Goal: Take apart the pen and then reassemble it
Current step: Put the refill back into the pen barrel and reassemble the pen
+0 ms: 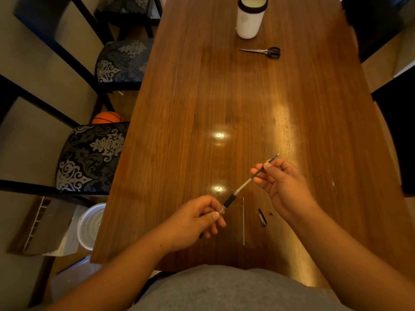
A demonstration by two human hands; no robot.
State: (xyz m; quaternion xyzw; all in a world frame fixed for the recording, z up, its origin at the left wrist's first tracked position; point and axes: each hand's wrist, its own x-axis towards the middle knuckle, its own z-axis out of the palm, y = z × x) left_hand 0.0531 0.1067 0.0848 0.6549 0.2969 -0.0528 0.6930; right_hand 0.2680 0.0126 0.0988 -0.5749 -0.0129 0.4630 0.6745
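My left hand [203, 217] pinches the lower end of a pen barrel [233, 197] with a black rubber grip and a clear upper tube. A thin dark refill [268, 163] sticks out of the barrel's far end, and my right hand [280, 182] holds it between thumb and fingers, its tip pointing up and right. Both hands hover above the wooden table [224, 97]. On the table below them lie a thin grey rod [243, 221], a black clip piece [262, 217] and a tiny dark part [271, 213].
Scissors [263, 52] with black handles lie further up the table, and a white cylinder container [250, 17] stands at the far end. Patterned chairs [89, 158] line the left side, with a white fan [92, 225] and a basketball [107, 117] on the floor.
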